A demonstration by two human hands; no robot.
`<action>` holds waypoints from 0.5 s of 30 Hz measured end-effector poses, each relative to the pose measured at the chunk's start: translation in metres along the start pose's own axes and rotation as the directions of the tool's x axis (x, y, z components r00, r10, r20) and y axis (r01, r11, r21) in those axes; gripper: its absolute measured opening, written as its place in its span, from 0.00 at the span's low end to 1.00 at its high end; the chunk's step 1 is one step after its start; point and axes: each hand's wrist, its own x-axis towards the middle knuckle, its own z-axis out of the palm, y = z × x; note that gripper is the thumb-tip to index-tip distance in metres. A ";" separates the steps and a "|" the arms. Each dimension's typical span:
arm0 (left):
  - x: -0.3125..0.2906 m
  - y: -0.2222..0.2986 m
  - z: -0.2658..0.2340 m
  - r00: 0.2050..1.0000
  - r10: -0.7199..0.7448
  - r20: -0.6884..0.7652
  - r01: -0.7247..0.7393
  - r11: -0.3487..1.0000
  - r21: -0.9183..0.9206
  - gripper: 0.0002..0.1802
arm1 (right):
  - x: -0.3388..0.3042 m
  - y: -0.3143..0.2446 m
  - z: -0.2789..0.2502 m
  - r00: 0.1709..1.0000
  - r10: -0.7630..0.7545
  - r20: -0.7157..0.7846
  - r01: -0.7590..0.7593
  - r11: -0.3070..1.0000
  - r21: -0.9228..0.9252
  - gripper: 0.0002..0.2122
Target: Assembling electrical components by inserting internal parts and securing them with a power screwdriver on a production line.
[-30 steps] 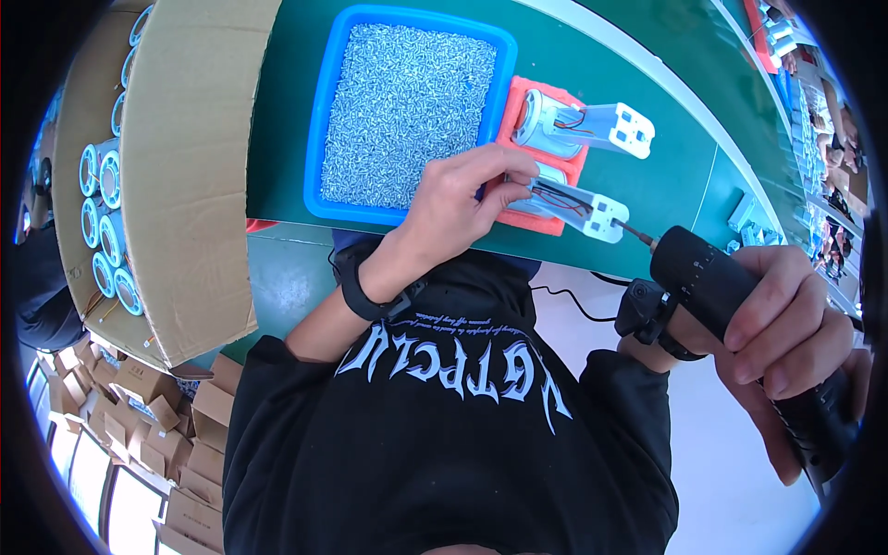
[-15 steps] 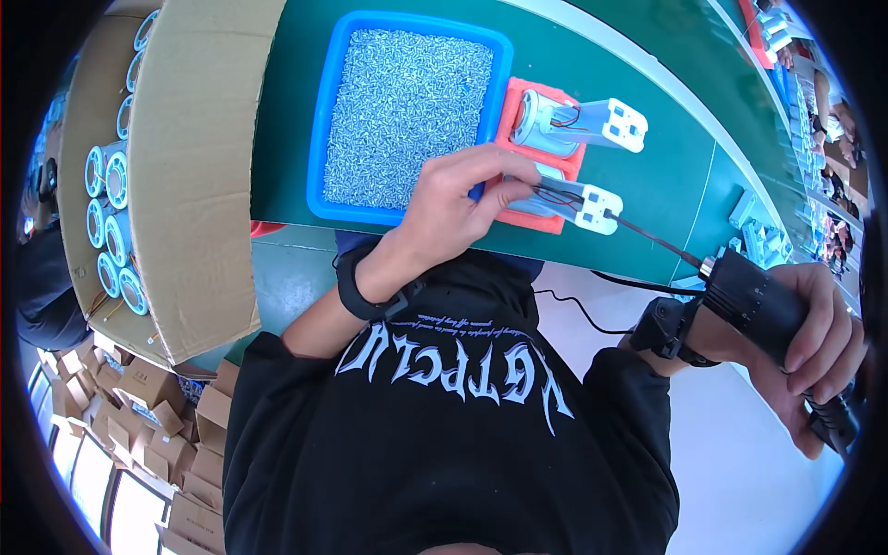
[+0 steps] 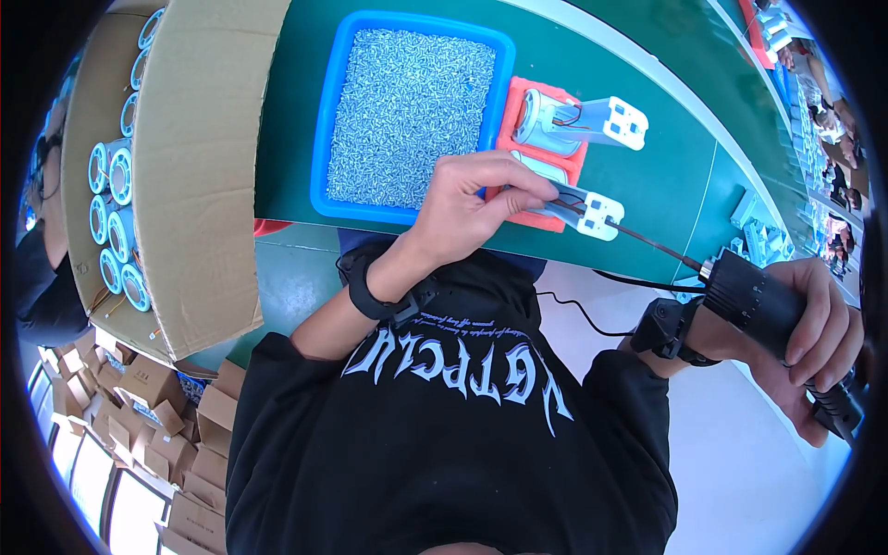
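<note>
- My left hand (image 3: 476, 205): pinching near part (image 3: 592, 213).
- My right hand (image 3: 819, 338): gripping driver (image 3: 754, 301), bit (image 3: 659, 244) at near part's end; driving seems underway, seating unclear.
- Far part (image 3: 592, 126): untouched.

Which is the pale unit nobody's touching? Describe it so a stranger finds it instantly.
On the green table, find the big blue tray of small metal pieces. Just right, a red block carries two pale units; yours is the far unit. Unlike the near unit, it has neither the left hand nor the driver's bit at it.
</note>
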 end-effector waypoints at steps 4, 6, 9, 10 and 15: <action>0.002 0.005 -0.005 0.986 0.168 -0.010 -0.164 0.974 0.156 0.10 | 0.002 0.006 0.004 0.992 -0.003 0.124 0.000 1.000 0.025 0.18; 0.005 0.011 -0.014 0.946 0.324 -0.014 -0.295 0.878 0.377 0.11 | 0.003 0.007 0.005 0.980 0.042 0.196 -0.054 0.997 0.052 0.17; 0.003 0.014 -0.040 0.982 0.177 0.060 -0.177 0.785 0.594 0.12 | 0.003 0.014 0.011 0.939 0.141 0.314 -0.144 0.989 -0.016 0.16; 0.002 0.015 -0.047 0.992 0.097 0.080 -0.125 0.710 0.693 0.13 | 0.005 0.016 0.013 0.909 0.190 0.372 -0.185 0.982 -0.050 0.15; -0.004 0.014 -0.058 0.980 -0.099 0.175 -0.099 0.521 0.848 0.13 | 0.013 0.022 0.013 0.827 0.290 0.481 -0.273 0.956 -0.108 0.16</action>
